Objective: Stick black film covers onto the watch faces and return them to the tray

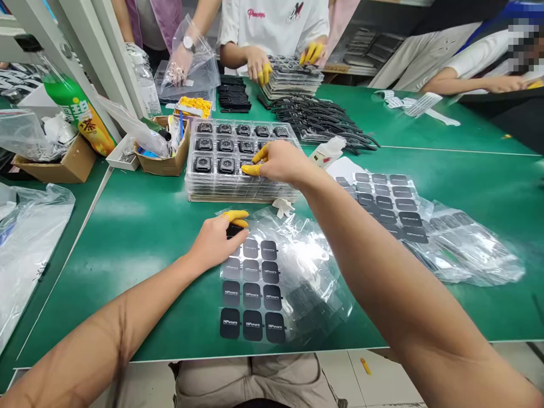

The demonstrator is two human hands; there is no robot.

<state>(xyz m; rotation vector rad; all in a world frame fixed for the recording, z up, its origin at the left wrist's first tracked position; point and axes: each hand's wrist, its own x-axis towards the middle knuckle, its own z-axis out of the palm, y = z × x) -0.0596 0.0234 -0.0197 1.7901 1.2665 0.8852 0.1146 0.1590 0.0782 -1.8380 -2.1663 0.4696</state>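
Note:
Stacked clear plastic trays [242, 191] hold rows of black smartwatch cases [226, 165]. My right hand [283, 161], with yellow finger cots, reaches over the top tray, its fingers closed at a watch case in the front row. That case is mostly covered by the fingers. My left hand [216, 241], also in yellow finger cots, rests at the top left of a clear sheet of black HiFuture film stickers [252, 296]. Between its thumb and fingers is a small black piece [235, 230], partly hidden. Clear film [312, 283] lies right of the stickers.
More sticker sheets [403, 205] lie right, beside a white bottle [328, 152]. Small boxes [164, 164] and a green drink bottle [74, 99] stand left. Black straps [318, 122] are piled behind the trays. Across the table, a co-worker's hands [258, 65] handle another tray stack [293, 79].

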